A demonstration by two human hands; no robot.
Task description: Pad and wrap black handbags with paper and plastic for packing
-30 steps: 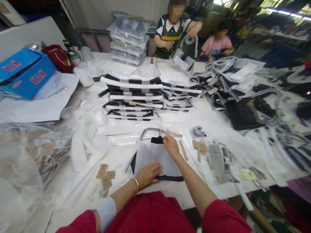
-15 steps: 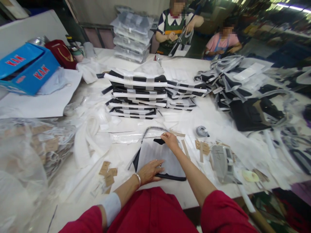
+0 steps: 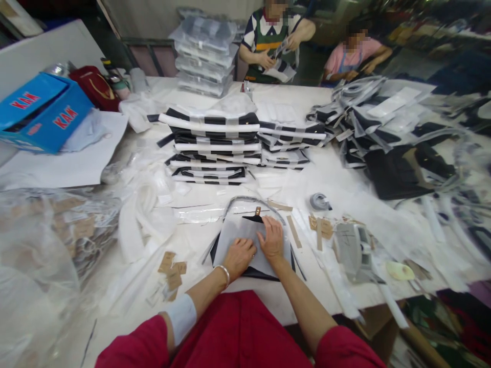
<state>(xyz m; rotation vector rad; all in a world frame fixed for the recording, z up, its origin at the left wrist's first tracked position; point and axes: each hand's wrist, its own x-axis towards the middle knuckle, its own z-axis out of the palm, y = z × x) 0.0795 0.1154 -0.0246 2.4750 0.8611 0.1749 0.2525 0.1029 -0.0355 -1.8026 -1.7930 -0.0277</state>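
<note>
A black handbag with a grey-white sheet (image 3: 230, 234) over its front lies flat on the table before me. Its wrapped handle (image 3: 241, 198) arches away from me at the far side. A small brass-coloured clasp piece (image 3: 258, 210) shows at the top edge, beside a black tab. My left hand (image 3: 241, 257) rests on the sheet, fingers stretched out. Flat on the sheet's right part is my right hand (image 3: 271, 239), its fingers extended toward the top edge. Neither hand grips anything.
Stacked black bags with white wrapping (image 3: 215, 148) stand beyond the handbag. To the right are a grey tape dispenser (image 3: 351, 250), a tape roll (image 3: 319, 202) and a heap of bags (image 3: 368, 122). Brown tags (image 3: 172, 276) lie left; a blue box (image 3: 42, 112) sits far left. Two people work opposite.
My right hand has let go of the brass-coloured clasp and come down onto the sheet, nearer to me. My left hand has shifted slightly forward on the sheet.
</note>
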